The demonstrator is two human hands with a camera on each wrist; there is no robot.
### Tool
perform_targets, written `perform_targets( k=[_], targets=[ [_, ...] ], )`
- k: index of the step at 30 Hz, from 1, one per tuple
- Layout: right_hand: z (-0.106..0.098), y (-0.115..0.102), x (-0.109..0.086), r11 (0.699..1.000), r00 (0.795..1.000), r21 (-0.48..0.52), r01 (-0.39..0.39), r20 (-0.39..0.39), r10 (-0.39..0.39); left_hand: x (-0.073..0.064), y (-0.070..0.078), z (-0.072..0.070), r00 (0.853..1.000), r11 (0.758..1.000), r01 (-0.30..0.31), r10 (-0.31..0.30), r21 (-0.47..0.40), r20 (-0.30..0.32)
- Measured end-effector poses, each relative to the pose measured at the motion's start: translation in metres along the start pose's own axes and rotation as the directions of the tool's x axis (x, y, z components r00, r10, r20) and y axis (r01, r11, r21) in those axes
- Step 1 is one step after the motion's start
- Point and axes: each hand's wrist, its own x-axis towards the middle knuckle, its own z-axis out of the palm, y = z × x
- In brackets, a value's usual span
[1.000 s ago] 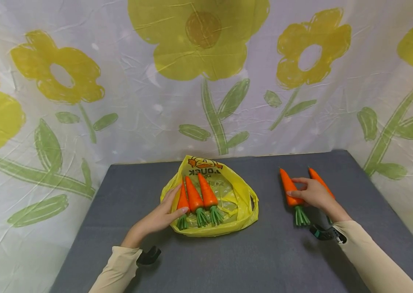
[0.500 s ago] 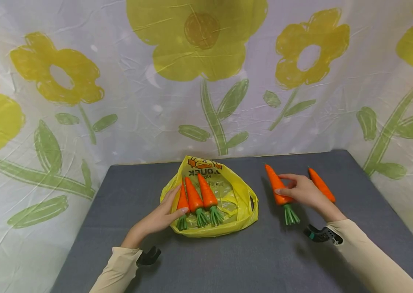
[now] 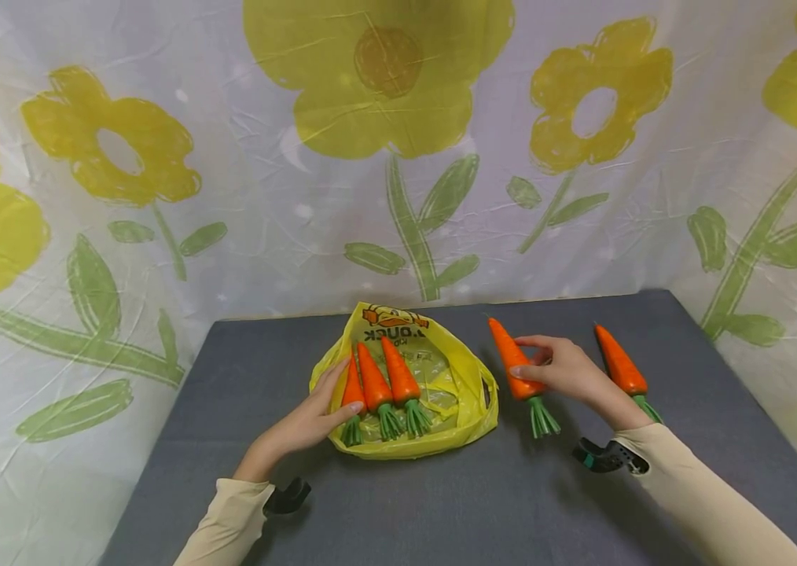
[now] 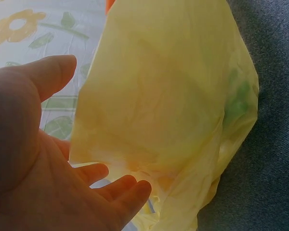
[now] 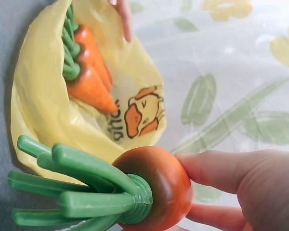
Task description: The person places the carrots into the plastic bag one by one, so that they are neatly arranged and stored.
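Observation:
Toward the middle of the table lies a yellow plastic bag [image 3: 472, 393], its mouth spread wide. Inside it, three orange carrots [image 3: 374, 381] with green stem tufts sit side by side. My left hand [image 3: 317, 401] rests at the bag's left rim; in the left wrist view its fingers are loosely extended against the yellow plastic [image 4: 154, 91]. Right of the bag, my right hand [image 3: 561, 368] pinches a carrot [image 3: 512, 358] between thumb and fingers, tip pointing away. Its green stems [image 5: 91, 187] and round orange top show close up in the right wrist view.
Another carrot [image 3: 621, 363] lies on the dark table [image 3: 441, 511] right of my right hand. A flower-printed cloth [image 3: 243, 196] hangs behind and along the sides of the table.
My right hand has moved left toward the bag, bringing the pinched carrot along and away from the other carrot on the right. The left hand and the bag have stayed put.

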Motion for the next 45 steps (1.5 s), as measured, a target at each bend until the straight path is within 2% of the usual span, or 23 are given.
perform_targets(
  k=[7, 18, 30, 45],
  targets=[
    [0.009, -0.008, 0.001, 1.000, 1.000, 0.009, 0.018, 0.010, -0.019, 0.000, -0.002, 0.001, 1.000, 1.000, 0.005, -0.005, 0.000, 0.000],
    [0.021, -0.022, 0.002, 0.995, 0.994, -0.012, 0.103, 0.028, -0.102, -0.001, 0.001, -0.001, 1.000, 1.000, 0.019, -0.019, 0.003, 0.009],
    [0.033, -0.034, 0.006, 0.993, 0.990, -0.008, 0.119, 0.071, -0.118, -0.002, 0.002, -0.001, 1.000, 1.000, 0.022, -0.022, -0.004, 0.011],
    [0.047, -0.049, 0.017, 0.993, 0.989, 0.020, 0.116, 0.091, -0.118, 0.000, 0.000, 0.000, 1.000, 1.000, -0.005, 0.005, 0.000, 0.004]
  ],
)
